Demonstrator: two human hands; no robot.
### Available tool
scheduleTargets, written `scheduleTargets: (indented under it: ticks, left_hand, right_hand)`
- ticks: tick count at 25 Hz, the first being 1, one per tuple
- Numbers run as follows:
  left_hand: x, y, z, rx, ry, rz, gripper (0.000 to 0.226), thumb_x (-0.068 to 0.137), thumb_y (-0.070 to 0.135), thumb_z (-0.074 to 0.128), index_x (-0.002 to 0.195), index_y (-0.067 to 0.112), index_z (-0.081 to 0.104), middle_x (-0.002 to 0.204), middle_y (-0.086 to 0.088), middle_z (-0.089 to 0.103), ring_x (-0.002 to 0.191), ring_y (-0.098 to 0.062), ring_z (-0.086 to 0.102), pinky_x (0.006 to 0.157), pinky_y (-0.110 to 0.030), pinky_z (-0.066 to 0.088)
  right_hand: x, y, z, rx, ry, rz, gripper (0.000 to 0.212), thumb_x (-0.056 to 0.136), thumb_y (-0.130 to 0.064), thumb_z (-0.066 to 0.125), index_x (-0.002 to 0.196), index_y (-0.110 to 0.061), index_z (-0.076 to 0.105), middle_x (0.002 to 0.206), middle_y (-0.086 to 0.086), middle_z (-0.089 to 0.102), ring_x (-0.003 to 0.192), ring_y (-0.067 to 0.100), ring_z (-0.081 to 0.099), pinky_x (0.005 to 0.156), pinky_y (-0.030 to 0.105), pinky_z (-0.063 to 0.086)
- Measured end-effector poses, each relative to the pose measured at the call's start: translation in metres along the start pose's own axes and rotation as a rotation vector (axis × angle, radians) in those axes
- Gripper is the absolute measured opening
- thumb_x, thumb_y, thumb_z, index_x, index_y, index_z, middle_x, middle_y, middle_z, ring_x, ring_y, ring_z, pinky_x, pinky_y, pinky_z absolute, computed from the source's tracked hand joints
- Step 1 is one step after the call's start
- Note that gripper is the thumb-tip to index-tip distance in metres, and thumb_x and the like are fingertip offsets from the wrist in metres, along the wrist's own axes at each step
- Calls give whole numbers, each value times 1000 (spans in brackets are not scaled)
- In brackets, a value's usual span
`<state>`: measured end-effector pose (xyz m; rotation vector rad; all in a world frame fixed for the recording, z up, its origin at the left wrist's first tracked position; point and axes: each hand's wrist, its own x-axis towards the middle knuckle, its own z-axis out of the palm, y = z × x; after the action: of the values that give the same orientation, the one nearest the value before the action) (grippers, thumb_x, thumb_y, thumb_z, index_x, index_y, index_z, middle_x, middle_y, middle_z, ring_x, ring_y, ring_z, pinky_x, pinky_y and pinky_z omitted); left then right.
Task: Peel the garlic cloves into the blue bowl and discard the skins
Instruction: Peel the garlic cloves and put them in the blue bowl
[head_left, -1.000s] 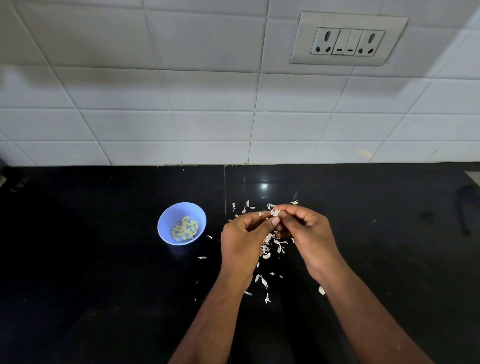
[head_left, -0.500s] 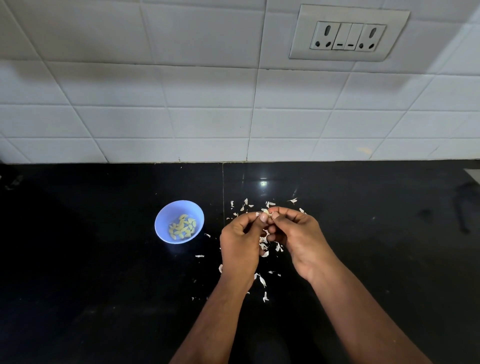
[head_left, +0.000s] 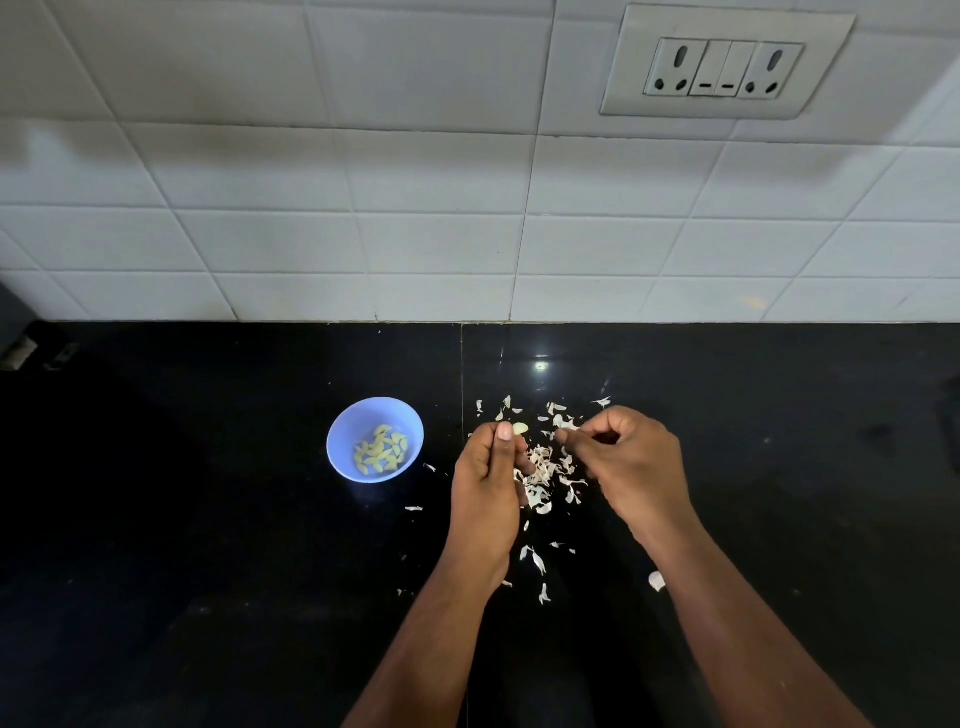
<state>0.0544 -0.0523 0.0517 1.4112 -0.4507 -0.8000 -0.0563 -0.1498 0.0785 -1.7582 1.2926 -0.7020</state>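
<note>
- Pale garlic clove (head_left: 520, 428), apparently peeled, sits pinched in the left hand (head_left: 488, 483); right hand (head_left: 631, 467) pinches a skin scrap (head_left: 566, 423).
- Next, probably: carry it to the blue bowl (head_left: 343, 441), left along the counter (head_left: 208, 519).

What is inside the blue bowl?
The blue bowl holds a small heap of peeled garlic cloves, pale yellow-green. Anything beneath the heap is covered.

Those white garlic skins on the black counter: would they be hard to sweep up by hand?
Probably fiddly. The garlic skins look thin and curled, so likely very light and apt to scatter. They lie in many small flakes around both hands, so pinching each would be slow; brushing them together seems easier.
</note>
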Motion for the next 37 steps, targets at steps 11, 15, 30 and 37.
scheduleTargets:
  ticks: [11, 15, 30, 37]
  left_hand:
    - [0, -19, -1, 159, 2, 104, 27, 111, 26, 49, 92, 21, 67, 83, 0, 67, 77, -9, 59, 70, -35, 51]
    - [-4, -22, -3, 597, 189, 139, 23, 108, 35, 50, 94, 26, 67, 89, 11, 66, 77, -7, 60, 64, -30, 42]
    - [-10, -10, -8, 433, 136, -136, 13, 89, 59, 75, 87, 46, 78, 82, 26, 74, 80, 0, 70, 77, -37, 59]
    - [-11, -10, -6, 246, 14, -122, 24, 107, 28, 55, 118, 41, 73, 91, 8, 77, 74, -7, 70, 80, -40, 60]
  right_hand:
    - [-21, -15, 18, 234, -246, -55, 13, 97, -22, 72, 106, -23, 82, 96, -11, 80, 90, -1, 74, 77, 14, 55]
    - [-25, -8, 28, 21, -86, -211, 8, 93, -22, 78, 100, -23, 82, 94, -13, 76, 93, -3, 69, 82, 11, 52]
    - [-24, 4, 18, 772, -166, 294, 20, 99, -2, 65, 113, -10, 77, 98, 10, 78, 73, 11, 67, 62, 22, 50]
    - [-26, 7, 25, 762, -185, 301, 20, 103, -6, 60, 116, -12, 73, 89, 7, 75, 69, 12, 65, 60, 24, 51]
